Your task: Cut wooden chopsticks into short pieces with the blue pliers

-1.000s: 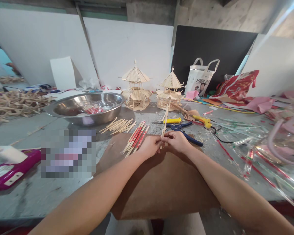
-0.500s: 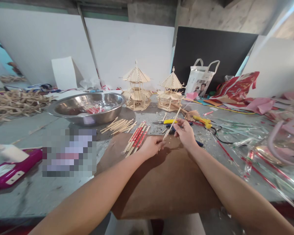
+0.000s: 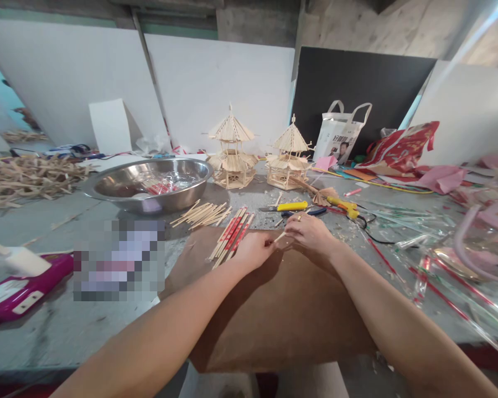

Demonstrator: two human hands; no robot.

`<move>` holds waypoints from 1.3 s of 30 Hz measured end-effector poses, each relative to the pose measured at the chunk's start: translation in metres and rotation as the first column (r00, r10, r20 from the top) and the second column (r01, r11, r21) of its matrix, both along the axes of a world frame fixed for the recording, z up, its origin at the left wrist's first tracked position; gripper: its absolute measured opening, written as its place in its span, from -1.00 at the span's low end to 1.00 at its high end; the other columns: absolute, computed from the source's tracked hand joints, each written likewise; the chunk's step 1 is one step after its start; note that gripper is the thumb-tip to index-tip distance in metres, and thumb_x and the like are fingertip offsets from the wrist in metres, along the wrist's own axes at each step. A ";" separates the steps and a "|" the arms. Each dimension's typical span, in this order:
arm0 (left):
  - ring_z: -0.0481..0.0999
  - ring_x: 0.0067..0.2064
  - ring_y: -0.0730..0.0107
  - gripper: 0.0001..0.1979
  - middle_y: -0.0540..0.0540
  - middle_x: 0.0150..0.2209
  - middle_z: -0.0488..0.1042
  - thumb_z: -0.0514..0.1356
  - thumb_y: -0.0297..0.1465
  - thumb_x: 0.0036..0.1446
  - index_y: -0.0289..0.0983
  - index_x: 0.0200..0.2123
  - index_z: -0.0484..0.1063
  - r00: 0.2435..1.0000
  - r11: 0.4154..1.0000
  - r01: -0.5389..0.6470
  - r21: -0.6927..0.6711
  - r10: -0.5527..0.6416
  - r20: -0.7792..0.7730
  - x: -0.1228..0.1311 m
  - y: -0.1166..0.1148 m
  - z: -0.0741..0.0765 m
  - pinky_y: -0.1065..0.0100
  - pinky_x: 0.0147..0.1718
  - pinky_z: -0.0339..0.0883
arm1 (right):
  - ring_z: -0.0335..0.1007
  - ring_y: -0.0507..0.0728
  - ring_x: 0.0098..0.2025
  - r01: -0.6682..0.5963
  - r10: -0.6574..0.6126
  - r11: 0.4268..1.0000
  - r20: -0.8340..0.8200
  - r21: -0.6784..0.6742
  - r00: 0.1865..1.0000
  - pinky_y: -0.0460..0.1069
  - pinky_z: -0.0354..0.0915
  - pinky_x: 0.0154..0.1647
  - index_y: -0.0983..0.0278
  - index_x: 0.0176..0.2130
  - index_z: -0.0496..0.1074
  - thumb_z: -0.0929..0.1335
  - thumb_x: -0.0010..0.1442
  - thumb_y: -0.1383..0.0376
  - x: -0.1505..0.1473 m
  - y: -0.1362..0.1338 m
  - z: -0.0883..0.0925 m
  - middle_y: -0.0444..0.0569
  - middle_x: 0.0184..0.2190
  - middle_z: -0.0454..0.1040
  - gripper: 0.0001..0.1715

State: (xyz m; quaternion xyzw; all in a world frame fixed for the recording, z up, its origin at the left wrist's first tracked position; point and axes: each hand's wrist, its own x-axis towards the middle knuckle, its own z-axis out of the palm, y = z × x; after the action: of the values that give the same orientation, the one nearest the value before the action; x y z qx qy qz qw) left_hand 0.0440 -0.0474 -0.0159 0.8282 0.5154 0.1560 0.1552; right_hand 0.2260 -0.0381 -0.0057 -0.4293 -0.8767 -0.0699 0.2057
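Over the brown board [image 3: 282,320], my left hand [image 3: 255,249] pinches one end of a thin wooden stick [image 3: 281,236]. My right hand [image 3: 309,233], with a ring on one finger, has its fingers closed around the other part of the stick. Most of the stick is hidden by the fingers. Left of my left hand lie sticks with red wrappers [image 3: 234,232], and behind them a pile of bare sticks [image 3: 203,214]. A yellow cutter [image 3: 291,206] and dark-handled pliers [image 3: 315,211] lie just beyond my right hand.
Two stick pagodas [image 3: 231,149] [image 3: 290,157] stand at the back. A metal basin [image 3: 149,205] is at the left, near a purple power strip [image 3: 33,287]. A yellow glue gun [image 3: 343,206] and plastic wrappers [image 3: 423,276] lie at the right.
My right hand has come down and toward my left hand, its back now turned up. The stick, earlier slanting up between the hands, is now low and mostly covered.
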 end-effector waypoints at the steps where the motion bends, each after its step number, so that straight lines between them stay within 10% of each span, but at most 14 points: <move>1: 0.31 -0.49 0.48 -0.67 -0.04 -0.54 0.41 -0.04 -0.23 0.00 -0.30 -0.49 0.42 1.000 1.000 -0.011 0.006 0.012 -0.027 0.000 0.000 -0.001 0.48 -0.52 0.06 | 0.25 0.04 -0.23 0.008 -0.007 1.000 0.013 -0.028 1.000 -0.09 0.16 -0.22 0.22 -0.40 0.42 0.22 0.07 0.29 0.004 0.000 0.002 -0.08 -0.29 0.40 -0.81; 15: 0.42 -0.34 0.32 -0.66 -0.07 -0.37 0.46 -0.13 -0.24 0.06 -0.18 -0.36 0.41 0.978 0.998 0.064 0.028 -0.057 -0.202 0.003 -0.013 -0.003 0.37 -0.38 0.20 | 0.35 0.09 -0.31 0.642 -0.659 0.729 0.009 -0.239 0.752 -0.09 0.18 -0.38 0.15 -0.38 0.46 0.25 -0.03 0.10 0.041 0.086 0.025 -0.09 -0.39 0.48 -0.71; 26: 0.42 -0.36 0.32 -0.62 -0.11 -0.39 0.45 -0.16 -0.22 0.07 -0.23 -0.38 0.39 0.982 0.994 0.078 -0.079 -0.090 -0.168 0.000 -0.014 -0.002 0.38 -0.41 0.19 | 0.34 0.17 -0.20 0.713 -0.735 0.627 0.066 -0.314 0.675 -0.01 0.24 -0.29 0.22 -0.26 0.43 0.21 0.01 0.20 -0.002 0.180 0.005 0.04 -0.27 0.44 -0.68; 39: 0.42 -0.40 0.30 -0.62 -0.12 -0.42 0.45 -0.19 -0.23 0.09 -0.23 -0.39 0.37 0.984 0.987 0.091 -0.129 -0.109 -0.139 -0.002 -0.015 -0.001 0.37 -0.45 0.20 | 0.28 0.25 -0.11 0.757 -0.773 0.550 0.130 -0.353 0.621 0.06 0.24 -0.24 0.40 -0.11 0.35 0.17 0.03 0.36 -0.010 0.214 -0.008 0.27 -0.16 0.35 -0.59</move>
State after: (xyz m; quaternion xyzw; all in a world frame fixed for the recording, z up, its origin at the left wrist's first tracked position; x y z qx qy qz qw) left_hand 0.0421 -0.0624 -0.0167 0.8512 0.4915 0.0553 0.1755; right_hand 0.2160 0.1757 -0.0136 -0.7994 -0.5940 0.0248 0.0867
